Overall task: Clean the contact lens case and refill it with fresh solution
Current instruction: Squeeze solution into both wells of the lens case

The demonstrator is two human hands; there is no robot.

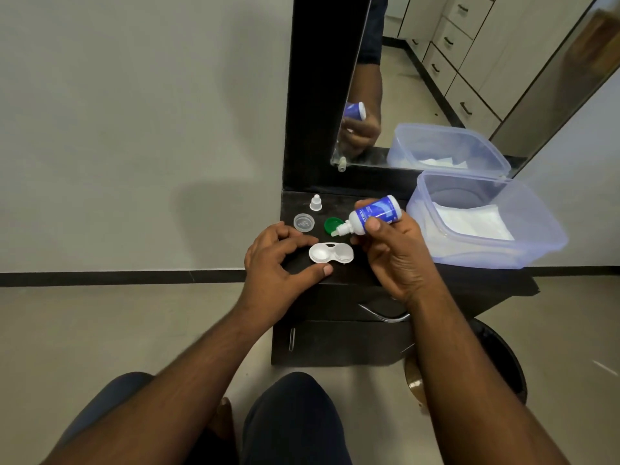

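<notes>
One contact lens case (331,253) with two open wells, two case lids at eleven o'clock, clear (304,222) and green (332,225), one bottle cap (315,202), one solution bottle (370,216), one plastic container (523,243) at three o'clock.

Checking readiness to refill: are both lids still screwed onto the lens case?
No. The lens case lies open, with the green lid and clear lid on the table behind it.

Plain grey wall (134,112), dark skirting (100,277), beige floor (100,330). Black drawer unit (335,340) under dark surface (352,275); mirror (436,62) behind reflects white drawers (459,48).
</notes>
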